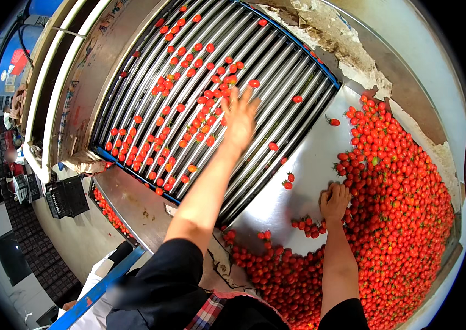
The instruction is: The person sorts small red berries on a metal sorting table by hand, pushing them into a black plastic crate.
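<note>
Many small red tomatoes lie heaped on a sheet-metal tray, with one green tomato among them. Other tomatoes are spread over a bed of metal rollers. Over the rollers, my left hand has its fingers spread, slightly blurred, beside a group of tomatoes; nothing shows in its grip. My right hand rests low at the heap's left edge, fingers bent against the tomatoes. Its palm side is hidden, so whether it holds any cannot be told.
A metal side wall with pale rails borders the rollers' far left. Below it stand black plastic crates and a crate of tomatoes. A blue metal bar runs at lower left, near a person in white.
</note>
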Tool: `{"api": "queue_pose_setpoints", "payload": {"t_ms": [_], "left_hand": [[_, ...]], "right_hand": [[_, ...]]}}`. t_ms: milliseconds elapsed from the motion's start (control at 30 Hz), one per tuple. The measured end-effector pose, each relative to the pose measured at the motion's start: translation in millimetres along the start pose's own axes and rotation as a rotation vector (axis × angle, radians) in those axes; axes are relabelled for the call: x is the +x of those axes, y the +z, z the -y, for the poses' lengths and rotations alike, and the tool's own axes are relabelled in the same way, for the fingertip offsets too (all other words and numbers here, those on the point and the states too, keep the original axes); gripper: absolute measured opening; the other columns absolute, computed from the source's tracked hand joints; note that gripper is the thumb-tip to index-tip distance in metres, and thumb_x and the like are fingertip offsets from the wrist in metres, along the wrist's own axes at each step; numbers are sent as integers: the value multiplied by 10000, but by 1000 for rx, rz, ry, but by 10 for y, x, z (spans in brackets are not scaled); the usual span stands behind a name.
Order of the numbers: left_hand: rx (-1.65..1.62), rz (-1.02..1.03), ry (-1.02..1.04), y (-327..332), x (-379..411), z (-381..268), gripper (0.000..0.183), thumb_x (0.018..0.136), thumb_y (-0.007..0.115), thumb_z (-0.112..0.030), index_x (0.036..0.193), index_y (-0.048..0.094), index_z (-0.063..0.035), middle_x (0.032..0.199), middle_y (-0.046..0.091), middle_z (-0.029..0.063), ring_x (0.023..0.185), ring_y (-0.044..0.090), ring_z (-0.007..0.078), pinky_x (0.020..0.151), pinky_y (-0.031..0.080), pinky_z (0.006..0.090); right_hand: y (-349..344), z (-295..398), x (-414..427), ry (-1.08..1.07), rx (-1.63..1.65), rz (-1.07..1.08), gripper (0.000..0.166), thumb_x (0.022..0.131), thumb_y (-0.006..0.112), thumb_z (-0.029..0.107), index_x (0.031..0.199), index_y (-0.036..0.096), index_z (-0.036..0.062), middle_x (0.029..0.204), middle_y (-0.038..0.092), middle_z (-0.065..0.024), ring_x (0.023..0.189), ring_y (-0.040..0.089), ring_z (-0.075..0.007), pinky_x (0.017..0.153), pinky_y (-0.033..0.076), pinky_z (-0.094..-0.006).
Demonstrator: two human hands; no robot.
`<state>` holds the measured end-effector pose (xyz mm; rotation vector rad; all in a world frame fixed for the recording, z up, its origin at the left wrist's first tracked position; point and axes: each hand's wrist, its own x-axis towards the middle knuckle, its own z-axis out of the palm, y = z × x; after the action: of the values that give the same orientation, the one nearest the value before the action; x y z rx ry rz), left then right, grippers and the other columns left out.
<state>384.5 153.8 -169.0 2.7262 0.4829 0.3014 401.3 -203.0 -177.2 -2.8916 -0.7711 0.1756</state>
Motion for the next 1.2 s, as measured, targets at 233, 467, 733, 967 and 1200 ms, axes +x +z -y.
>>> {"api": "queue_pose_setpoints", "payload": {"t_ms": [233, 467, 733, 967, 1200], "left_hand": [[-684, 488, -302, -145, -1904, -1252, 371, 802, 459, -41, 1173, 459, -45, 1065, 510, 174, 971, 487, 345, 834, 404, 413], [-858, 757, -411, -145, -3217, -1373, 420, 806, 430, -14, 1224, 411, -46, 1183, 476, 181, 1029, 482, 339, 874, 405, 384], [-1051, 1086, -934, -326, -3694, -1554, 523, 787, 372, 29, 1293, 351, -101, 1218, 478, 122, 1143, 440, 262, 929, 377, 298], [-1516, 987, -1342, -316, -3621, -1548, 470, 820, 402, -74, 1275, 343, -178, 1256, 424, 115, 1148, 417, 330, 815, 458, 525], [-2136, 280, -1009, -470, -2303, -397, 593, 743, 459, -46, 1305, 317, -172, 1154, 475, 56, 987, 501, 211, 802, 453, 379]], "right_hand": [[-164, 47, -4, -63, 128, -38, 186, 682, 567, 148, 841, 505, 73, 894, 480, -105, 864, 448, -288, 772, 340, -427], [-766, 99, -1007, -201, 114, 602, 372, 741, 598, 311, 1034, 537, 89, 1025, 489, -143, 970, 475, -340, 813, 398, -439], [-1132, 551, -1869, 383, 229, 886, 627, 788, 501, 496, 1265, 401, 101, 1234, 411, -227, 1090, 453, -364, 896, 385, -416], [-708, 893, -2090, 1237, 1109, 717, 691, 796, 506, 516, 1347, 241, 195, 1415, 146, -85, 1188, 360, -332, 837, 392, -583], [-637, 1920, -551, 666, 1871, 686, 591, 867, 461, 322, 1378, 183, 216, 1269, 393, -69, 1096, 440, -232, 854, 423, -430]]}}
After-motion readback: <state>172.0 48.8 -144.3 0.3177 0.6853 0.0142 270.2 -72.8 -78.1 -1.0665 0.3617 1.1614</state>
